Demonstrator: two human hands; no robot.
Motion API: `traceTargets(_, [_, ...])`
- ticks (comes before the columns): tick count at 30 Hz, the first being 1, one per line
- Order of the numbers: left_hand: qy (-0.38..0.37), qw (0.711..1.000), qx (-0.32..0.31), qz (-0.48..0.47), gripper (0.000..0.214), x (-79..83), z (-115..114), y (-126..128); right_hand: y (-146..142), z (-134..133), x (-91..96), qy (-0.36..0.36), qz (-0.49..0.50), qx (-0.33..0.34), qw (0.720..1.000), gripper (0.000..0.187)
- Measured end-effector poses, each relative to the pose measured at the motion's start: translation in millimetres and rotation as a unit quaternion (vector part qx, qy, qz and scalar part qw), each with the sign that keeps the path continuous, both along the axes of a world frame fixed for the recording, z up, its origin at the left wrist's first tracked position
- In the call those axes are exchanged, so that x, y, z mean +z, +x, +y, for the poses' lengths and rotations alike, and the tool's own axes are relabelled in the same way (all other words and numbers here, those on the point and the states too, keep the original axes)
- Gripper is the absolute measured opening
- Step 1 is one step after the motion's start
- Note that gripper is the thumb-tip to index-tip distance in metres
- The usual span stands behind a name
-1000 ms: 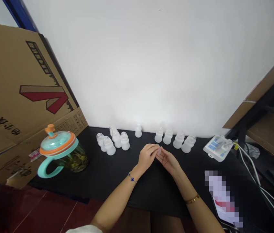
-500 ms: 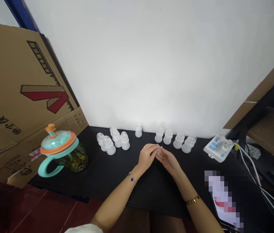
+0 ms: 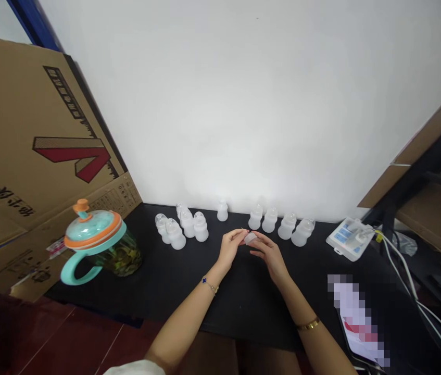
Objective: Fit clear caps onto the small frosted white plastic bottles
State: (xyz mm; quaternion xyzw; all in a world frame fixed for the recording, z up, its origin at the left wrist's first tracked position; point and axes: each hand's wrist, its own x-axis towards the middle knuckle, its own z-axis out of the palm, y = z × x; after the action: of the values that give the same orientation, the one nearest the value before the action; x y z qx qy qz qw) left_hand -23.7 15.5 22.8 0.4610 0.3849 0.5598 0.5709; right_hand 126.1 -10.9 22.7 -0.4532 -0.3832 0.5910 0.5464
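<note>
Between my two hands is a small whitish, translucent piece [image 3: 250, 238]; its kind cannot be made out. My left hand [image 3: 232, 247] pinches it at its left side with thumb and fingers. On the other side, my right hand [image 3: 267, 253] grips it with the fingertips, the lower fingers curled loosely below. Both hands are just above the black table. Beyond them stand small white baby bottles with clear domed caps: a row at the right [image 3: 287, 226], a cluster at the left [image 3: 188, 223], and a single white bottle [image 3: 222, 211] near the wall.
A teal pitcher with an orange-rimmed lid [image 3: 99, 239] stands at the left beside a large cardboard box [image 3: 28, 156]. At right are a white plastic case [image 3: 347, 242], white cables [image 3: 403, 271] and a phone [image 3: 361, 328]. The white wall [image 3: 243, 104] borders the black table [image 3: 158, 291].
My hands have drawn slightly apart and my fingers have shifted, so more of the whitish piece shows between them. The bottles stand where they were.
</note>
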Motion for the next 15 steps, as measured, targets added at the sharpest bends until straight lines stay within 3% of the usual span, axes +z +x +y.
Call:
traceTargets(7, [-0.07,0.995,-0.049,-0.054,0.039,-3.8,-0.1,0.7,-1.3,1.0,-2.6,0.078,-0.11,-0.03,0.99,0.043])
traceTargets(15, [-0.079,0.996,-0.035,-0.02,0.048,0.8,0.3,0.1,0.2,1.2,-2.1,0.093,-0.121,-0.075,0.985,0.045])
